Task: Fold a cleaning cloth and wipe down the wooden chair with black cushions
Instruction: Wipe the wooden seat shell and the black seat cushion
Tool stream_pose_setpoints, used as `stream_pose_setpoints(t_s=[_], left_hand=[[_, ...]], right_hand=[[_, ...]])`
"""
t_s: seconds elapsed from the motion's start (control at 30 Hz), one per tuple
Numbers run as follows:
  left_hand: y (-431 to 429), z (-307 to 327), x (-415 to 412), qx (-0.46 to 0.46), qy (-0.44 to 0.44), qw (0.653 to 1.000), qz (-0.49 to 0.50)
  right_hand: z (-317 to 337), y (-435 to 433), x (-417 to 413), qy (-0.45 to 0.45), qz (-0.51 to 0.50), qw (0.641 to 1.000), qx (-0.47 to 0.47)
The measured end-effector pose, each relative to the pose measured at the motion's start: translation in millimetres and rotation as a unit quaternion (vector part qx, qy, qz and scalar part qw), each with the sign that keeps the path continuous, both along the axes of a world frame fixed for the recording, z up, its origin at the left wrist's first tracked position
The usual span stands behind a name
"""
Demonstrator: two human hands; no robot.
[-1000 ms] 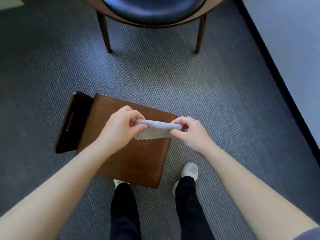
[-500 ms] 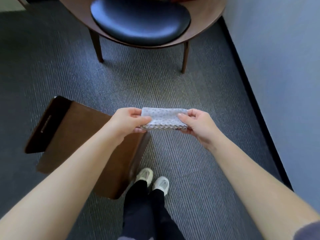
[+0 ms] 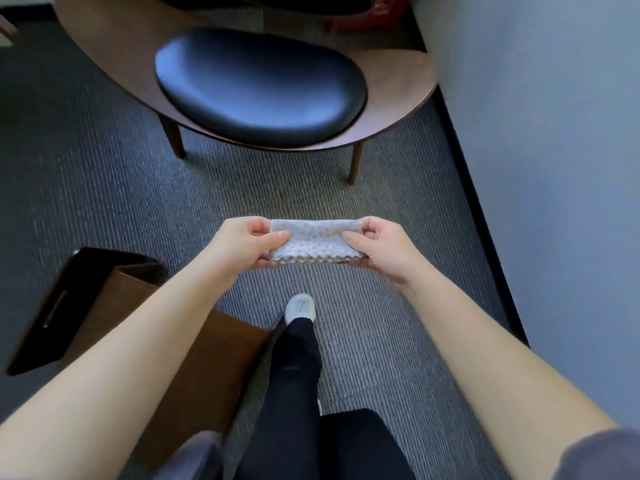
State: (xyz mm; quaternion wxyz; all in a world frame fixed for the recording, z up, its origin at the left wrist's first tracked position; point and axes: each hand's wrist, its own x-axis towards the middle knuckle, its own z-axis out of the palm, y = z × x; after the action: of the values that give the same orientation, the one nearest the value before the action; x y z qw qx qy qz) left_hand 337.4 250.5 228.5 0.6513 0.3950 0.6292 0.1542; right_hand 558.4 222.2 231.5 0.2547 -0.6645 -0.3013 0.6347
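A folded grey dotted cleaning cloth (image 3: 315, 240) is stretched flat between my two hands above the carpet. My left hand (image 3: 242, 242) pinches its left end and my right hand (image 3: 381, 245) pinches its right end. Ahead stands the wooden chair (image 3: 398, 81) with a curved brown shell and a glossy black seat cushion (image 3: 259, 86). The cloth hangs in front of the chair's front edge, apart from it. The chair's back is cut off at the top of the view.
A small brown wooden stool (image 3: 114, 299) with a dark slotted side stands at the lower left, partly under my left arm. A grey wall (image 3: 554, 133) with a black baseboard runs along the right. My leg and pale shoe (image 3: 300, 308) are on the grey carpet.
I have stepped forward: the chair is closer and lower in view, the stool has slid back to the left. Both hands have carried the cloth off the stool toward the chair.
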Motion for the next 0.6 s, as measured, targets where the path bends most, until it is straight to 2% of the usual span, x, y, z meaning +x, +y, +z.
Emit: stream_pose_setpoints(t_s=[0.1,0.23,0.33,0.47,0.6], left_hand=[[47,2,0,0.009,-0.013,0.999,-0.031],[100,15,-3,0.097,-0.053,0.992,-0.060],[143,21,-2,0.120,-0.103,0.985,-0.068],[197,18,-4,0.154,-0.103,0.979,-0.079],[243,17,-15,0.143,-0.106,0.982,-0.056]], right_hand=[[7,46,9,0.039,0.025,0.999,-0.029],[13,103,17,0.137,0.039,0.986,-0.081],[0,159,14,0.114,0.119,0.984,-0.073],[-18,230,-9,0.184,0.213,0.955,-0.092],[-28,291,-24,0.218,0.263,0.934,-0.107]])
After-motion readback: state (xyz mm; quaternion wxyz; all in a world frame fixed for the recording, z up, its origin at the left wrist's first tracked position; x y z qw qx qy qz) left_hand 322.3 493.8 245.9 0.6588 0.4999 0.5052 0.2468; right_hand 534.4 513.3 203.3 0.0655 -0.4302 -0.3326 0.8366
